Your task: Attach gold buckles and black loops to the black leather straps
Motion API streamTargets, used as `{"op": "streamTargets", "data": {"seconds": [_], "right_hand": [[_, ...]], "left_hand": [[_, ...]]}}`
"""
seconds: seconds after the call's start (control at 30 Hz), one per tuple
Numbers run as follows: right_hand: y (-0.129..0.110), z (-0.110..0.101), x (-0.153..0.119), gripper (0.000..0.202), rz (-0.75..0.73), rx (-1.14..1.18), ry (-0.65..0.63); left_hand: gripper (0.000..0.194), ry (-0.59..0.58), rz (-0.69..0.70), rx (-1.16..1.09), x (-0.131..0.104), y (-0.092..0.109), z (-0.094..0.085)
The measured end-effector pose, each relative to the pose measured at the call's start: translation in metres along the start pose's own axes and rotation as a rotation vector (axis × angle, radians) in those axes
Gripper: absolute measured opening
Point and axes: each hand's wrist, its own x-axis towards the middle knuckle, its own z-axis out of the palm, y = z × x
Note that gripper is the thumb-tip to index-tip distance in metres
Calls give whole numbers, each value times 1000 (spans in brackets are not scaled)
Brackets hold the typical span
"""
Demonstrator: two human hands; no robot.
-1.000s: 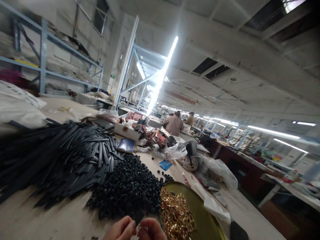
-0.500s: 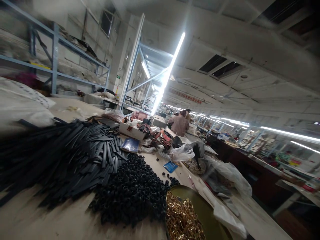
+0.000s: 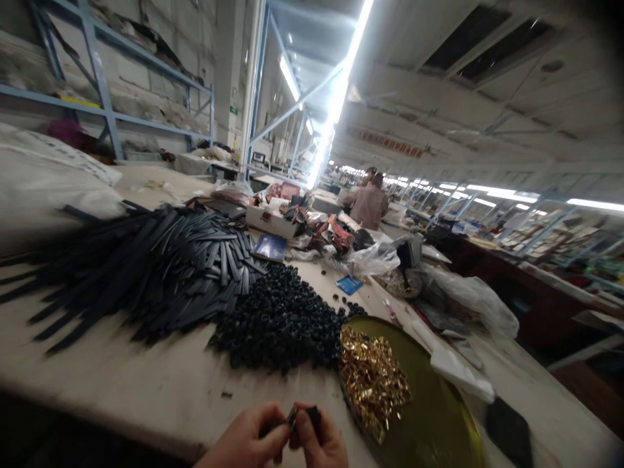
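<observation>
Now left hand (image 3: 256, 434) and right hand (image 3: 322, 442) are reappearing, grips closed on a small piece (image 3: 292, 416), suggesting close fingertip work.

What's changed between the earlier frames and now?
The view tipped down. The left hand and right hand, out of view half a second ago, are back in frame, a small dark piece held in the right. Black strips, loops and gold pieces in the tray look unmoved.

Your left hand (image 3: 257, 432) and right hand (image 3: 318, 437) are both bare, rounded thumbs and fingers uncovered; your nails are too blurred to make out.
</observation>
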Motion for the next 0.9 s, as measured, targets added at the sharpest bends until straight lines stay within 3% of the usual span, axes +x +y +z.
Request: {"op": "streamTargets", "data": {"seconds": [0.13,0.33,0.57,0.7,0.9], "right_hand": [[-7,0,-21,29,-62,-102,7],[-7,-2,-27,30,192,136,-8],[0,4,-29,30,252,228,-18],[-3,6,-32,28,225,191,-29],[-7,3,-35,27,46,-103,-24]], "left_hand": [[32,-23,8,-26,-7,6,3],[38,-59,-129,-109,-17,-1,5],[37,5,-116,-90,-27,-4,6],[37,0,-117,-84,-31,-7,7],[35,-50,-131,-122,-31,-17,9]]}}
